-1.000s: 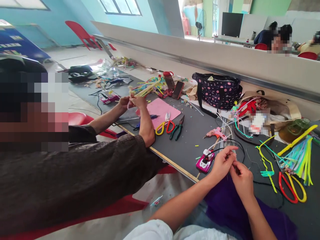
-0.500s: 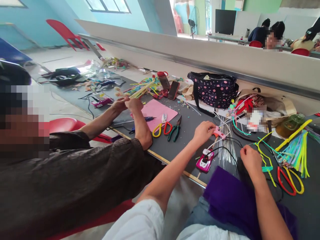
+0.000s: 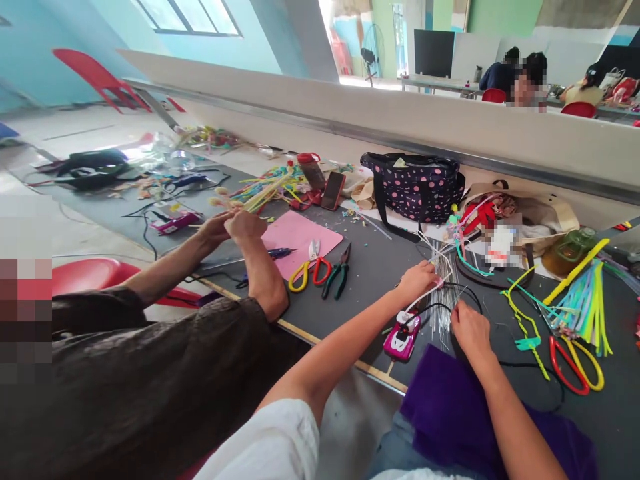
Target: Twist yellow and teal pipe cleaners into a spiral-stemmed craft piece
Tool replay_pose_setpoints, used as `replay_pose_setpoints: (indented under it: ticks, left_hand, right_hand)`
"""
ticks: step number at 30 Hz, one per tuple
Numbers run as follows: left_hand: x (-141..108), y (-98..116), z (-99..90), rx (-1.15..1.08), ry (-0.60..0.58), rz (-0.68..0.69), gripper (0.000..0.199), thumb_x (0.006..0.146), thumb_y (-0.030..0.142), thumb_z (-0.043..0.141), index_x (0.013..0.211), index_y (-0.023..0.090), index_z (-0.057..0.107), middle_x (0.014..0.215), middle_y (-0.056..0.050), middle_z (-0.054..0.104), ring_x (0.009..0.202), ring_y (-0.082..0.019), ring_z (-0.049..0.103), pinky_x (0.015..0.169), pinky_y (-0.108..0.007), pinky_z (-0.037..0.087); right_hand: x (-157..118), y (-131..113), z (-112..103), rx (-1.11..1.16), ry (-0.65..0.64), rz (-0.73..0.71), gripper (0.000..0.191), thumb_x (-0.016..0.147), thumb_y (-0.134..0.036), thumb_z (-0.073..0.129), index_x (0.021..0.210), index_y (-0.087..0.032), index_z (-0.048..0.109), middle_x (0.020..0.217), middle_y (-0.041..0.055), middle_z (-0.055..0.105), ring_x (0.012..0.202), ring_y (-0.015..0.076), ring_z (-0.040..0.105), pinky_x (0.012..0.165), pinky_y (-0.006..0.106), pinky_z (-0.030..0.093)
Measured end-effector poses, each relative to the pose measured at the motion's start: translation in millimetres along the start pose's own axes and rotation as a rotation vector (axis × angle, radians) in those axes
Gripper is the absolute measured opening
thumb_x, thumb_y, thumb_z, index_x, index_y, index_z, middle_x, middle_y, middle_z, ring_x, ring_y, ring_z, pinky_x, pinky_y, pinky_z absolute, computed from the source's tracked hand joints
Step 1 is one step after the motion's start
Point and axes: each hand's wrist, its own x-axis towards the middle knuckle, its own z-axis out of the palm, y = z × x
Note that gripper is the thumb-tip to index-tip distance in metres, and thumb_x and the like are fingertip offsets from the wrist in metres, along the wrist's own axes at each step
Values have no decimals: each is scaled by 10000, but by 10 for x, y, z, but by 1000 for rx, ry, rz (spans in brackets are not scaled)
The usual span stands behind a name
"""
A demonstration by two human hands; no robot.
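My left hand (image 3: pixel 420 279) is closed around a small pink device (image 3: pixel 436 287), mostly covered by my fingers. White cord lies around it. Close by, my right hand (image 3: pixel 471 327) rests with curled fingers at the edge of a bundle of thin metal wires (image 3: pixel 441 327); whatever it may grip is hidden. Black cords run beside both hands. Below my left wrist lies a magenta power strip (image 3: pixel 401 338) with plugs in it. Purple cloth (image 3: pixel 450 407) covers my lap.
A co-worker's hands (image 3: pixel 243 225) work at the left. Between us lie scissors (image 3: pixel 310 267), pliers (image 3: pixel 338 272) and a pink sheet (image 3: pixel 290 230). A dotted bag (image 3: pixel 417 190) stands behind. Pipe cleaners (image 3: pixel 583 300), a green jar (image 3: pixel 570 252) and red-yellow scissors (image 3: pixel 575 367) are at the right.
My left hand has closed over the pink device, which showed its red switch before. My right hand has moved left, closer to the wires. The view has shifted slightly.
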Motion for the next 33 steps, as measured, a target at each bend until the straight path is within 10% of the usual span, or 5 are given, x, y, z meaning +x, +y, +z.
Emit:
replay_pose_setpoints:
  ticks: [13, 25, 33]
  left_hand:
    - [123, 4, 22, 69, -47, 69, 242, 894, 392, 567, 923, 171, 664, 912, -87, 597, 930, -216, 495, 815, -307, 392]
    - [160, -92, -79, 142, -105, 167, 206, 911, 270, 511, 838, 163, 672, 951, -117, 585, 988, -239, 484, 825, -344, 385]
    - [-200, -431, -66, 186, -128, 157, 168, 873, 136, 524, 784, 169, 663, 905, -116, 597, 991, -240, 499, 799, -339, 372]
  right_hand:
    - [-50, 58, 14, 132, 12, -20, 198, 952, -284, 431, 1009, -218, 609, 966, 58, 718, 834, 174, 688, 626, 245, 364]
    - [-12, 864, -244, 490, 166, 76, 302, 932, -405, 415, 892, -211, 642, 698, 12, 684, 684, 165, 632, 630, 238, 357]
    - [443, 569, -96, 480, 29, 31, 343, 893, -276, 486, 1211, -191, 582, 859, 32, 711, 844, 163, 659, 733, 243, 408]
